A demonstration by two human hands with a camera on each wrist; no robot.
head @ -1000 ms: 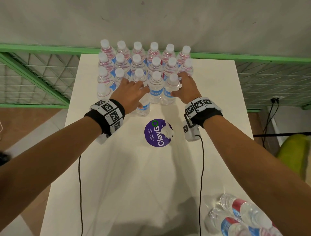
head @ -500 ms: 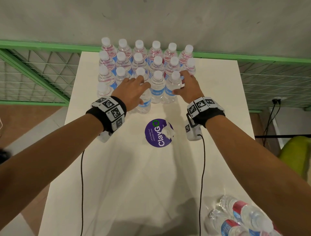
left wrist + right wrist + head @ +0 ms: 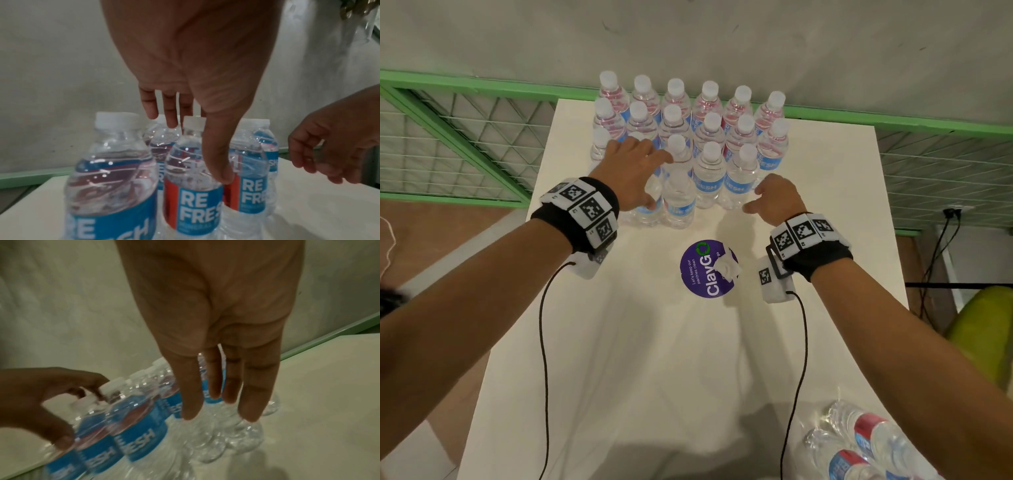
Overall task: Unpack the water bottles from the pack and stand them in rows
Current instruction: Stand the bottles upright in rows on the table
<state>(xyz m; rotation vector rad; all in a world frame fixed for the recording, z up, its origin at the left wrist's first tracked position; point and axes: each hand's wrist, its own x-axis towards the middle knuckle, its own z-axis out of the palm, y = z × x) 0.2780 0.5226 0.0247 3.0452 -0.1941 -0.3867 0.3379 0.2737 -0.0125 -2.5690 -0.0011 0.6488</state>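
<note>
Several clear water bottles with white caps and blue labels stand in rows at the far end of the white table. My left hand reaches over the front-left bottles with its fingers spread. Its thumb rests on the shoulder of a front bottle and it grips nothing. My right hand hovers just in front of the right end of the front row, fingers relaxed and empty. The torn pack, with a few bottles lying in it, sits at the near right corner.
A round purple sticker with a crumpled white scrap on it lies mid-table. A green rail and a grey wall run behind the bottles. Black cables trail from both wrist units across the tabletop. Off the right edge is something lime-green.
My right hand has come off the right front bottles and drawn back toward me. My left hand stays over the front-left bottles.
</note>
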